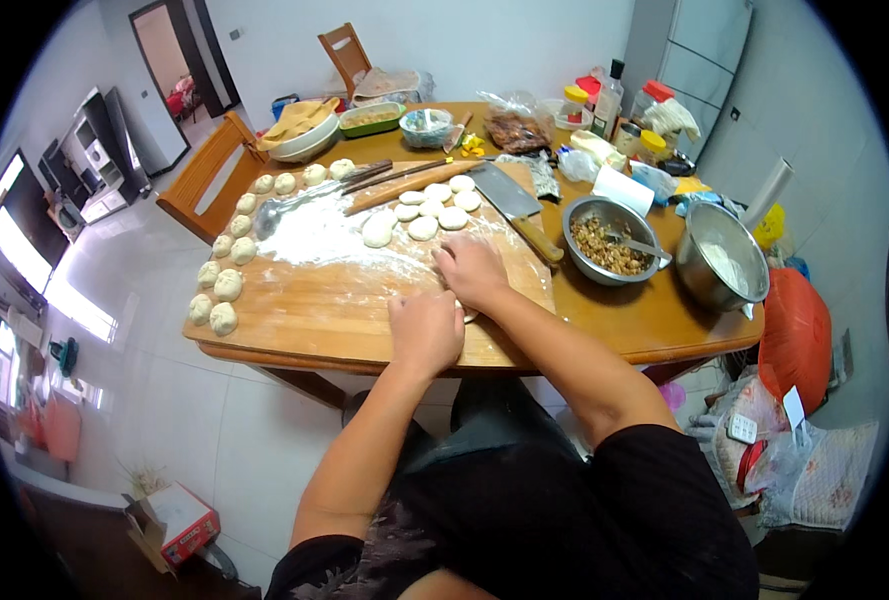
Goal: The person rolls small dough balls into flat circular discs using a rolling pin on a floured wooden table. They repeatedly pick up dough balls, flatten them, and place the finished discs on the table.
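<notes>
Low over the near part of the floured wooden board (324, 315), my left hand (428, 334) is curled with its knuckles up. My right hand (474, 270) lies just beyond it, fingers bent down towards the board. A pale piece of dough (470, 315) shows partly between my left hand and right wrist; the hands hide the rest and whatever is under the fingers. Several flattened dough rounds (435, 206) lie beyond my right hand. Pleated filled buns (228, 285) line the board's left and far edges. White flour (317, 232) is spread across the middle.
A wooden rolling pin (407, 187) and a cleaver (506, 191) with a wooden handle lie on the board. To the right stand a steel bowl of chopped filling (602, 247) with a spoon and a flour bowl (726, 266). Jars and bags crowd the far right; a chair (208, 180) stands left.
</notes>
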The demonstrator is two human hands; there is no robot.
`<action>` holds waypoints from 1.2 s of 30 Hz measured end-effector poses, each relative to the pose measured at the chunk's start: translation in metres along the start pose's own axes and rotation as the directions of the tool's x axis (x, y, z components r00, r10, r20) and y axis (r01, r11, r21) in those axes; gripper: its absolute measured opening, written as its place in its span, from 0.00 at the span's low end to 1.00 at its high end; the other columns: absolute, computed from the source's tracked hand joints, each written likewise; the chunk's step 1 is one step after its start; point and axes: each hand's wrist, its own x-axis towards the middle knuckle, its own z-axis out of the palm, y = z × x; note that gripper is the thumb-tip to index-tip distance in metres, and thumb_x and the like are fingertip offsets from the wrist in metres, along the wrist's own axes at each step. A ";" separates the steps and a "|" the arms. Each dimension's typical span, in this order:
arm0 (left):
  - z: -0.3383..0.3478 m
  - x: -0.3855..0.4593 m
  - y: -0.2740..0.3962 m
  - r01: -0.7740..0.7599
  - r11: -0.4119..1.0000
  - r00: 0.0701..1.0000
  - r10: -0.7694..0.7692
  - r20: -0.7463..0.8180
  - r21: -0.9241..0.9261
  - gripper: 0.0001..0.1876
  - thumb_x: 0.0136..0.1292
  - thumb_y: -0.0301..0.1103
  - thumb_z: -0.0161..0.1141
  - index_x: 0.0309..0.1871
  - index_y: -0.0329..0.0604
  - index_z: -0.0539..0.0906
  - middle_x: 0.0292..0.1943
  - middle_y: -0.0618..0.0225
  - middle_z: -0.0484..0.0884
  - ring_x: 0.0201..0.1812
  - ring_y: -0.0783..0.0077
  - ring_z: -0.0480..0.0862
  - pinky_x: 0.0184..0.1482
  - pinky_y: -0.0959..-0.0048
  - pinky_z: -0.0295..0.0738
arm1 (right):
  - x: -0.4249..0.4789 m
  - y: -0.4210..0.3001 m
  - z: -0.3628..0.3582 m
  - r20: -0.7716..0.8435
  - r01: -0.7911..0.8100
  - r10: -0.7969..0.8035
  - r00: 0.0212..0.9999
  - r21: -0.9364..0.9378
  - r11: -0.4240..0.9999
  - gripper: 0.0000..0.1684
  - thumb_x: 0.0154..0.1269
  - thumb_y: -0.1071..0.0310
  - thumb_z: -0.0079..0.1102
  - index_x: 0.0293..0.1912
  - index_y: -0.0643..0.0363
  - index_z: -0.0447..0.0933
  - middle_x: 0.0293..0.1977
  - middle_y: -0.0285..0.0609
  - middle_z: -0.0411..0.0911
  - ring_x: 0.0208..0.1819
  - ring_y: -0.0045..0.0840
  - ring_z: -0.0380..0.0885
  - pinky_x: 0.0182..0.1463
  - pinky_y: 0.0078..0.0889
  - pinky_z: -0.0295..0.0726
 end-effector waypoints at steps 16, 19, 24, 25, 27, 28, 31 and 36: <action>-0.002 -0.002 -0.010 0.038 0.991 0.998 -0.032 0.045 -0.126 0.12 0.65 0.43 0.65 0.37 0.44 0.88 0.33 0.55 0.88 0.45 0.47 0.85 0.51 0.46 0.69 | -0.010 -0.014 0.004 0.183 -0.097 0.020 0.983 0.424 0.900 0.21 0.77 0.52 0.52 0.45 0.59 0.85 0.49 0.56 0.85 0.56 0.51 0.80 0.63 0.55 0.74; -0.019 -0.007 -0.005 0.096 0.974 0.991 -0.075 0.111 -0.206 0.12 0.66 0.42 0.64 0.37 0.43 0.88 0.34 0.55 0.88 0.46 0.47 0.85 0.51 0.44 0.69 | -0.017 -0.009 -0.003 -0.012 0.127 -0.127 0.992 -0.039 0.991 0.21 0.78 0.52 0.51 0.45 0.58 0.86 0.48 0.56 0.85 0.56 0.50 0.80 0.64 0.56 0.73; -0.015 -0.001 0.006 0.085 0.996 0.994 -0.084 0.067 -0.008 0.11 0.64 0.41 0.66 0.37 0.42 0.87 0.36 0.52 0.88 0.47 0.46 0.85 0.51 0.46 0.70 | -0.003 -0.003 0.002 0.013 0.040 -0.039 0.999 -0.025 0.999 0.21 0.78 0.53 0.51 0.48 0.60 0.85 0.48 0.54 0.85 0.56 0.49 0.80 0.66 0.55 0.72; -0.006 0.002 0.002 0.095 0.994 0.994 -0.092 0.054 -0.058 0.11 0.64 0.41 0.66 0.37 0.41 0.87 0.36 0.52 0.88 0.47 0.45 0.85 0.50 0.46 0.70 | 0.000 -0.002 0.002 0.049 -0.012 0.009 0.999 0.053 0.998 0.21 0.78 0.53 0.51 0.48 0.60 0.84 0.48 0.54 0.85 0.56 0.49 0.80 0.66 0.54 0.72; -0.001 0.006 0.000 0.081 0.991 0.997 -0.079 0.021 -0.107 0.11 0.64 0.40 0.66 0.38 0.41 0.87 0.36 0.51 0.87 0.46 0.45 0.85 0.50 0.47 0.71 | 0.005 0.003 0.010 0.072 -0.040 0.022 0.997 0.262 0.964 0.21 0.78 0.53 0.51 0.47 0.60 0.84 0.47 0.55 0.85 0.56 0.49 0.80 0.66 0.54 0.71; -0.001 0.003 0.001 0.052 0.993 0.999 -0.050 0.018 -0.105 0.11 0.64 0.40 0.65 0.38 0.41 0.87 0.36 0.51 0.87 0.46 0.45 0.85 0.50 0.46 0.70 | -0.001 0.008 0.020 0.051 -0.026 0.006 0.999 0.394 0.919 0.21 0.78 0.53 0.52 0.46 0.60 0.84 0.47 0.55 0.85 0.56 0.50 0.80 0.66 0.54 0.72; 0.000 -0.005 -0.003 0.095 0.978 0.995 -0.089 0.037 -0.187 0.11 0.64 0.40 0.65 0.37 0.41 0.88 0.33 0.52 0.87 0.42 0.44 0.86 0.51 0.46 0.70 | -0.013 0.004 0.007 -0.014 0.121 -0.120 0.993 0.132 0.984 0.19 0.76 0.53 0.53 0.45 0.59 0.83 0.46 0.56 0.85 0.53 0.53 0.81 0.61 0.54 0.74; -0.010 0.002 0.002 0.145 0.987 0.983 -0.136 0.127 -0.064 0.13 0.66 0.40 0.63 0.42 0.40 0.90 0.35 0.48 0.89 0.44 0.42 0.87 0.55 0.45 0.69 | -0.001 0.008 0.003 -0.061 0.080 -0.090 0.994 -0.150 0.985 0.19 0.74 0.52 0.55 0.45 0.60 0.83 0.45 0.57 0.85 0.52 0.53 0.81 0.59 0.56 0.76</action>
